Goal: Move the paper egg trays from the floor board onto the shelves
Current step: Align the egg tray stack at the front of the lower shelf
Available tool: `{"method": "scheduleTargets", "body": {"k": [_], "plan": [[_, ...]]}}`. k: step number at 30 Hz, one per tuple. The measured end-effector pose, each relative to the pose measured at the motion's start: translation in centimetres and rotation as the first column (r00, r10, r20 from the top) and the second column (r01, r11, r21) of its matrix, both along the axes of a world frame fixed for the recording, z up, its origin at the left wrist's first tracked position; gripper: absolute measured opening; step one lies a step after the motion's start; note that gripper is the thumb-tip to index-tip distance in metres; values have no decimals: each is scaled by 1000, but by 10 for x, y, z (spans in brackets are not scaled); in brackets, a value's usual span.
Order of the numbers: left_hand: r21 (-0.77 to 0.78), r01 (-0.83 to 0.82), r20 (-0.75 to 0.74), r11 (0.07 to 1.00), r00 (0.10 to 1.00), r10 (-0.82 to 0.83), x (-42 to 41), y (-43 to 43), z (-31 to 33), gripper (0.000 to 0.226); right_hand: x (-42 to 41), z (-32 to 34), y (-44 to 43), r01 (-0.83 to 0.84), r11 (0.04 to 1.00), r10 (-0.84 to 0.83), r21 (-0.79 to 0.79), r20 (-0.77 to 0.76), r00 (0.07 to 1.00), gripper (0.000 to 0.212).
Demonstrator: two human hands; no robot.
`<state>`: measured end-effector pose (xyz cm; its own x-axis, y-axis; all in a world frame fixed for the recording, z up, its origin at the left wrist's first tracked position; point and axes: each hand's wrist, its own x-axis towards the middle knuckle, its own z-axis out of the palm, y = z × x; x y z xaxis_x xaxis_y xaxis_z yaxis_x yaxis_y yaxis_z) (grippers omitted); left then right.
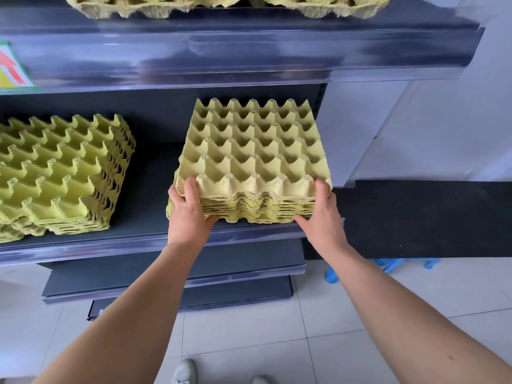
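Two hands of yours gripping one stack of egg trays (253, 162) at its near corners, left hand (188, 210), right hand (321, 214), stack resting on middle shelf (149, 212), second stack (61, 173) well apart leftward

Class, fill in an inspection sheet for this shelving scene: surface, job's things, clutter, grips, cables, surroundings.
Surface: dark middle shelf, holding two stacks.
Job's things: held tray stack at the shelf's front right; second stack to its left; more trays on the upper shelf.
Clutter: blue object on the tiled floor.
Grips: left hand and right hand hold that stack's near corners, thumbs on top.
Cables: nothing seen.
Surroundings: arrow sign at left, pale wall.
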<state>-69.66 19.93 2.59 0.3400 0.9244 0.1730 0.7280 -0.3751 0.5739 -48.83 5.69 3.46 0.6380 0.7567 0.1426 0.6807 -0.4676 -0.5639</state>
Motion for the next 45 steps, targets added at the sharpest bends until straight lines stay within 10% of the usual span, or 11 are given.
{"method": "scheduleTargets", "body": {"k": [14, 26, 45], "plan": [[100, 42, 134, 994, 989, -56, -7, 7, 22, 94, 11, 26, 9, -30, 985, 34, 169, -17, 999, 74], [-17, 19, 42, 1000, 999, -18, -31, 20, -3, 93, -16, -1, 25, -62, 998, 60, 6, 200, 978, 77], [-25, 65, 86, 998, 994, -63, -38, 8, 12, 84, -10, -1, 24, -103, 994, 98, 34, 125, 987, 82]]}}
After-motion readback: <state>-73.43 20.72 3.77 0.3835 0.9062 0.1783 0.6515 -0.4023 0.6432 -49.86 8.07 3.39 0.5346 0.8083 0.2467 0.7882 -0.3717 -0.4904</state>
